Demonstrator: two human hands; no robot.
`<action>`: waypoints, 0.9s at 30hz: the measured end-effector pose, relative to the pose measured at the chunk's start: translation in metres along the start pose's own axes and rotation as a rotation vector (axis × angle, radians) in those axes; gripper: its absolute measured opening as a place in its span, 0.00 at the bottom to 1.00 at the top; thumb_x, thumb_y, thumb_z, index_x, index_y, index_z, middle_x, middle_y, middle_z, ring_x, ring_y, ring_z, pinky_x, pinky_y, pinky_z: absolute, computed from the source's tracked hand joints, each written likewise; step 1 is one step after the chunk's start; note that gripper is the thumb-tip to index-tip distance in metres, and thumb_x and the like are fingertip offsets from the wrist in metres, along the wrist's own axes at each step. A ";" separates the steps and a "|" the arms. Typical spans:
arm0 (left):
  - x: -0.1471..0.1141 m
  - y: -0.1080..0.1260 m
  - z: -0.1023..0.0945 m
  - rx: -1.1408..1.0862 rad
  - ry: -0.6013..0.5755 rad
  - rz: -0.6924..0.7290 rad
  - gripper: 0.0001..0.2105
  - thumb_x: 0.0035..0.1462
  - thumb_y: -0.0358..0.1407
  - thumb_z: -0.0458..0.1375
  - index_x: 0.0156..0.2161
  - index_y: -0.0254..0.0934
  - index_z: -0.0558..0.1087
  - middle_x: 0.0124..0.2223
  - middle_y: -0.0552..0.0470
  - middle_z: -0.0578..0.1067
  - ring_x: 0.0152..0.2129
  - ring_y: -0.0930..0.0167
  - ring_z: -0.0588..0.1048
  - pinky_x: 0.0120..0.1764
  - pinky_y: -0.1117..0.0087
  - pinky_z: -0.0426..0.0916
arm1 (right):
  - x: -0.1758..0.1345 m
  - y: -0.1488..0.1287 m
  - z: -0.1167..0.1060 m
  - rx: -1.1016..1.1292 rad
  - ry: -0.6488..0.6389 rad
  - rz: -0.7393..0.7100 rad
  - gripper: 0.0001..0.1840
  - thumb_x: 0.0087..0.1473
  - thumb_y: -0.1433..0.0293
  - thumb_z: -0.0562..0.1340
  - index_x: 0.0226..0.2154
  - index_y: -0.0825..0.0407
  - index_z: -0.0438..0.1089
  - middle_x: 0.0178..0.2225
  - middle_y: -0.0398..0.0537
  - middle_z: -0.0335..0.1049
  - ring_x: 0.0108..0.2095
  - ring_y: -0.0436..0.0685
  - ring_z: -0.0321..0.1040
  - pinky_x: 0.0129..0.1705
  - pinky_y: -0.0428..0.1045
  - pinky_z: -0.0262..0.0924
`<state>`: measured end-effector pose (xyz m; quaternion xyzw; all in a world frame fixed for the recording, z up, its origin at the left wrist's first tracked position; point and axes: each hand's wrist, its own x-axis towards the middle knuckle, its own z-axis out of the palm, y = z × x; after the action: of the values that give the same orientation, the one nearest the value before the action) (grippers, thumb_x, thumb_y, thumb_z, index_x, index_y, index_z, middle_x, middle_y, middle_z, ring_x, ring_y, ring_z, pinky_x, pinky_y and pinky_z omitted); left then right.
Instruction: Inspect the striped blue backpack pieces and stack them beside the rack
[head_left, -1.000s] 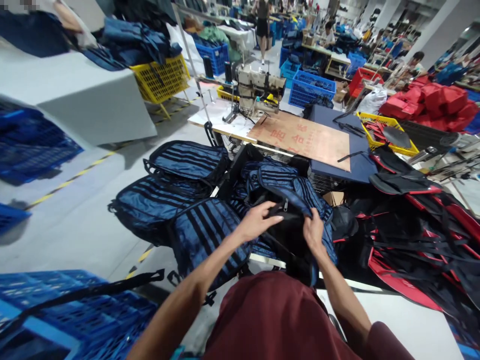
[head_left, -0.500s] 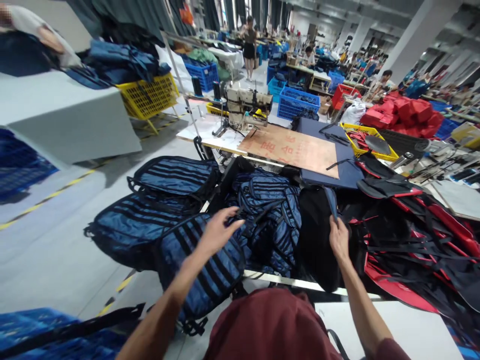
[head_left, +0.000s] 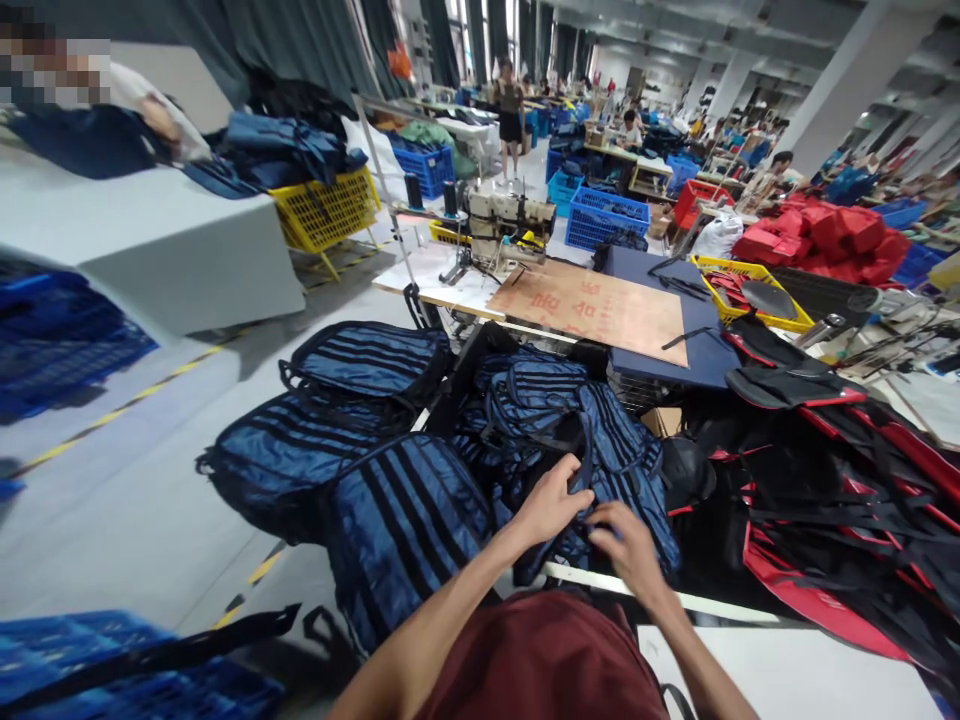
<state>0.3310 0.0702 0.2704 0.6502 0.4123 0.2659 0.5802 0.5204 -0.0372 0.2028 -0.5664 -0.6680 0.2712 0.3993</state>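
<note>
A blue backpack (head_left: 626,460) with black stripes lies striped side up on a heap of similar backpacks in front of me. At its left edge, my left hand (head_left: 551,505) has its fingers bent round black fabric near a dark strap. Close beside it on the right, my right hand (head_left: 628,548) is over the near part of the backpack, its fingers curled and smeared by motion. Whether the right fingers grip anything is unclear. To the left, several more striped blue backpacks (head_left: 409,520) are stacked, apart from my hands.
Black and red bag pieces (head_left: 825,490) pile up on the right. A sewing machine (head_left: 510,220) and a wooden board (head_left: 600,305) stand beyond the heap. A white table edge (head_left: 660,590) runs before me. Another person (head_left: 508,110) stands in the far aisle.
The backpack my right hand held raised by its edge, black side showing, now lies striped side up. My right hand has moved left and down; my left hand has moved right to meet it.
</note>
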 end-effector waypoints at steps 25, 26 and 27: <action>-0.055 -0.038 -0.040 0.354 -0.165 0.009 0.10 0.63 0.40 0.62 0.46 0.44 0.68 0.44 0.55 0.76 0.42 0.66 0.75 0.47 0.65 0.68 | 0.075 0.002 -0.138 -0.607 -0.100 -0.163 0.05 0.67 0.69 0.59 0.38 0.45 0.71 0.36 0.46 0.74 0.36 0.60 0.72 0.32 0.49 0.58; -0.046 -0.036 -0.041 0.397 -0.070 0.056 0.07 0.65 0.39 0.60 0.45 0.44 0.68 0.43 0.54 0.76 0.41 0.66 0.75 0.46 0.65 0.69 | 0.075 0.008 -0.137 -0.694 -0.046 -0.218 0.07 0.67 0.70 0.58 0.40 0.45 0.71 0.37 0.48 0.74 0.37 0.60 0.73 0.30 0.49 0.57; -0.034 -0.033 -0.045 0.467 0.039 0.118 0.03 0.67 0.37 0.57 0.44 0.44 0.67 0.42 0.54 0.76 0.40 0.66 0.75 0.46 0.65 0.70 | 0.074 0.013 -0.136 -0.767 -0.006 -0.276 0.08 0.68 0.71 0.57 0.42 0.46 0.72 0.37 0.49 0.74 0.37 0.61 0.73 0.29 0.49 0.55</action>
<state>0.2686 0.0652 0.2510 0.7845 0.4347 0.2093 0.3896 0.6387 0.0251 0.2814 -0.5786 -0.7916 -0.0519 0.1897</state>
